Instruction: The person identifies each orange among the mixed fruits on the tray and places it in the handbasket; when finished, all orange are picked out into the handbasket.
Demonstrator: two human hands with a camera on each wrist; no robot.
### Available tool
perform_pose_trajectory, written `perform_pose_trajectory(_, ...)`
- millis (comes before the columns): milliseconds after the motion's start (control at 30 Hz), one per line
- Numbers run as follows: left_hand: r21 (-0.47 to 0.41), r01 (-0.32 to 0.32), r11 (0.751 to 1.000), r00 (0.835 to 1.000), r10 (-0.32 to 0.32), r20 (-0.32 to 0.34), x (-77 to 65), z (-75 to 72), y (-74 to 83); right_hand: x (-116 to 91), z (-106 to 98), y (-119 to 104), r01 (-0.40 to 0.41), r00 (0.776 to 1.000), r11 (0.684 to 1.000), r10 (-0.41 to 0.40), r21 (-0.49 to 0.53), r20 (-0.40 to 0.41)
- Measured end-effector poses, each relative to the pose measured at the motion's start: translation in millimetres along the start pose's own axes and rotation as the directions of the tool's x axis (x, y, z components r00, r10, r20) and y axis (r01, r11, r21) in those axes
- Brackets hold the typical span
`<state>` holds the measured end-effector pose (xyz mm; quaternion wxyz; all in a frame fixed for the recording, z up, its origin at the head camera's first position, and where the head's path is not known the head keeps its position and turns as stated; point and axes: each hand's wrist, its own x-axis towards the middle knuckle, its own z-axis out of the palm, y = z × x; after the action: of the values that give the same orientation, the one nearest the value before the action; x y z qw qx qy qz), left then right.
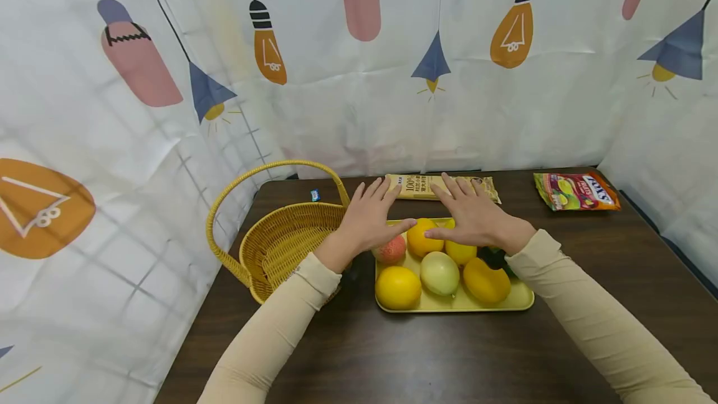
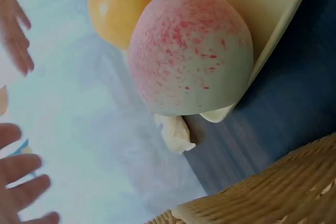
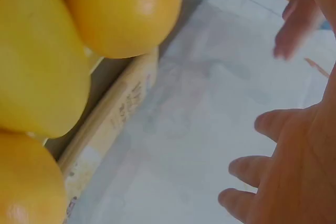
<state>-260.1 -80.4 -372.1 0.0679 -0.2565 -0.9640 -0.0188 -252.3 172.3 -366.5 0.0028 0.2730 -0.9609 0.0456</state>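
My left hand (image 1: 367, 217) and right hand (image 1: 473, 214) hover, fingers spread and straight, over the back of a yellow tray (image 1: 449, 310). Neither holds anything. Under them in the tray sit a red-speckled pale fruit (image 2: 191, 53), an orange (image 1: 423, 237) and a yellow fruit (image 3: 39, 56). Along the tray's front lie a round yellow fruit (image 1: 398, 288), a pale green fruit (image 1: 440, 274) and a mango-like fruit (image 1: 487, 282). The right wrist partly hides something dark green (image 1: 493, 258). Left of the tray stands a wicker basket (image 1: 247, 245) with a tall handle.
Behind the tray lies a long tan food packet (image 1: 417, 187), partly covered by the hands. A red candy bag (image 1: 576, 192) is at the back right. Behind the basket lies a small blue wrapped piece (image 1: 315, 195). Printed white cloth (image 1: 348, 117) hangs around the dark table (image 1: 426, 360).
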Motion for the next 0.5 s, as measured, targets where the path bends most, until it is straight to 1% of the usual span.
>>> perform_pose_trajectory(33,-0.026,-0.007,1.0,0.998,0.005,-0.06,-3.4,-0.8,-1.2,-1,0,-1,-0.005,1.0,1.0,0.005,0.018,0.001)
perform_pose_trajectory(67,-0.051,-0.016,0.999,0.992,0.009,-0.126,-7.3,-1.6,-2.6,-1,0,-2,-0.005,1.0,0.999,0.005,0.038,-0.001)
perform_pose_trajectory(100,-0.078,-0.026,0.997,0.982,0.011,-0.191,-11.5,-2.4,-4.3,-2,0,-3,-0.006,1.0,0.998,0.006,0.06,0.001)
perform_pose_trajectory(133,-0.098,-0.041,0.994,0.966,0.014,-0.257,-16.2,-3.5,-6.3,-3,0,-4,-0.005,1.0,0.996,0.005,0.087,0.004)
perform_pose_trajectory(167,-0.12,-0.056,0.991,0.947,0.015,-0.322,-20.9,-4.4,-8.4,-4,0,-5,-0.007,1.0,0.994,0.006,0.108,0.009)
perform_pose_trajectory(200,-0.143,-0.072,0.987,0.923,0.012,-0.385,-25.7,-5.5,-10.8,-5,0,-5,-0.004,1.0,0.991,0.003,0.134,0.009)
perform_pose_trajectory(233,-0.163,-0.09,0.983,0.894,0.008,-0.448,-30.4,-6.4,-13.5,-6,1,-6,-0.005,1.0,0.987,0.004,0.159,0.008)
perform_pose_trajectory(267,-0.18,-0.103,0.978,0.861,-0.003,-0.509,-35.3,-7.3,-16.4,-6,1,-6,-0.004,1.0,0.982,0.004,0.19,0.002)
perform_pose_trajectory(300,-0.204,-0.115,0.972,0.824,-0.021,-0.567,-40.0,-8.6,-19.4,-7,1,-6,-0.008,1.0,0.974,0.01,0.227,-0.006)
perform_pose_trajectory(367,-0.25,-0.139,0.958,0.737,-0.069,-0.673,-49.2,-11.3,-25.6,-8,2,-6,-0.016,0.999,0.951,0.028,0.309,-0.036)
perform_pose_trajectory(433,-0.291,-0.16,0.943,0.652,-0.12,-0.748,-57.8,-13.2,-31.1,-10,3,-5,-0.019,0.995,0.92,0.055,0.392,-0.08)
perform_pose_trajectory(500,-0.33,-0.176,0.927,0.582,-0.173,-0.795,-65.1,-13.9,-35.8,-12,4,-2,-0.028,0.988,0.885,0.095,0.464,-0.123)
